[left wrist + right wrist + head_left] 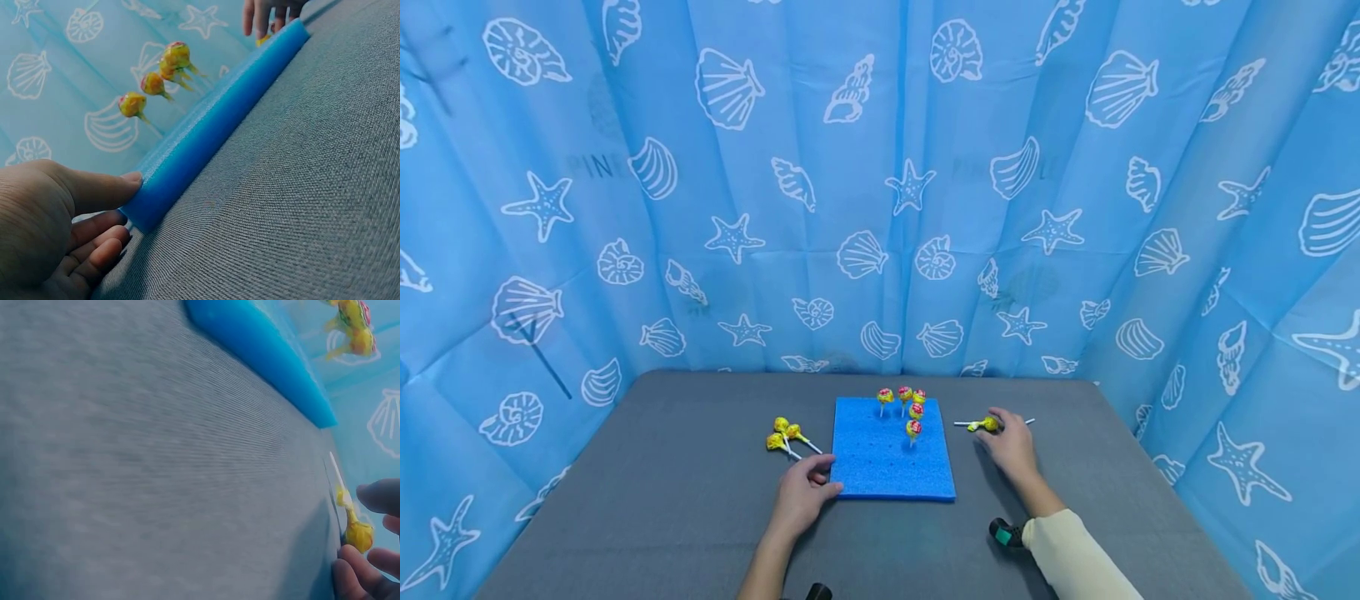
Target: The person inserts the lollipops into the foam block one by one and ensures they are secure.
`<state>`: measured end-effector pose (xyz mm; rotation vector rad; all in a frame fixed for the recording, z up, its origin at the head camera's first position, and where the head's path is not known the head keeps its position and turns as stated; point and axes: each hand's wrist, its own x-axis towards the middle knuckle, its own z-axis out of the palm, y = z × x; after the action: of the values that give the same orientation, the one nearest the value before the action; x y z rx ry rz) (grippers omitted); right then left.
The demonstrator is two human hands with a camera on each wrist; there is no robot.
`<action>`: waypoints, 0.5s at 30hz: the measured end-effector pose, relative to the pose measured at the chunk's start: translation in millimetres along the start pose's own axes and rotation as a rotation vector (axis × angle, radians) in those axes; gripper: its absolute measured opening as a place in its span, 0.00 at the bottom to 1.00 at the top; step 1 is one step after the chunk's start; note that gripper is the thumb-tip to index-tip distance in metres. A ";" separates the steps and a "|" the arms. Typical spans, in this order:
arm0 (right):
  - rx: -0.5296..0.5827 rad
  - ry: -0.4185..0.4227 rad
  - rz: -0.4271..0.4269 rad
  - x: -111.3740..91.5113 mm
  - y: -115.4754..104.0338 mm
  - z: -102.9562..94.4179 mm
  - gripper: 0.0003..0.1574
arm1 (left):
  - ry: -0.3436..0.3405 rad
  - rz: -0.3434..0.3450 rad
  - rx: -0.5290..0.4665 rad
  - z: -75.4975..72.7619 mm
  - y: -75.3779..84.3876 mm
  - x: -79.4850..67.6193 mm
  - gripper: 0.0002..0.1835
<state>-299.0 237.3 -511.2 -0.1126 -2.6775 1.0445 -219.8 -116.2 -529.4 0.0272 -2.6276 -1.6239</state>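
A blue foam board [887, 467] lies on the table with several yellow-and-red wrapped lollipops [913, 428] standing upright by their sticks in its back half. My left hand [801, 497] rests against the board's front left corner. In the left wrist view, the thumb [103, 189] lies straight at the corner and the other fingers are loosely bent beside it. To the right of the board, my right hand [1011, 446] is over yellow lollipops lying down, with white sticks pointing left and right. The right wrist view has one lollipop [359, 535] between spread thumb and fingers, fingertips right at its head.
Left of the board lie 3 more yellow lollipops [782, 433], their sticks toward the board. Small holes dot the foam. A black wrist device [1003, 533] sits by the right sleeve [1075, 554]. Behind the grey table [700, 500] hangs a blue shell-print curtain [820, 183].
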 end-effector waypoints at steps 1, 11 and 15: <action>-0.007 -0.013 0.001 1.3 0.3 -0.5 0.31 | -0.001 0.001 0.000 0.0 0.0 0.0 0.22; -0.029 -0.107 -0.019 9.6 4.6 -4.9 0.30 | -0.003 0.002 0.000 -0.3 -0.6 0.4 0.22; -0.021 -0.110 -0.026 11.5 6.4 -4.6 0.26 | -0.007 0.005 -0.004 -0.7 -0.2 0.3 0.22</action>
<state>-309.0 246.9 -509.8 -0.0253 -2.7804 1.0432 -220.1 -116.9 -529.2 0.0151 -2.6277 -1.6313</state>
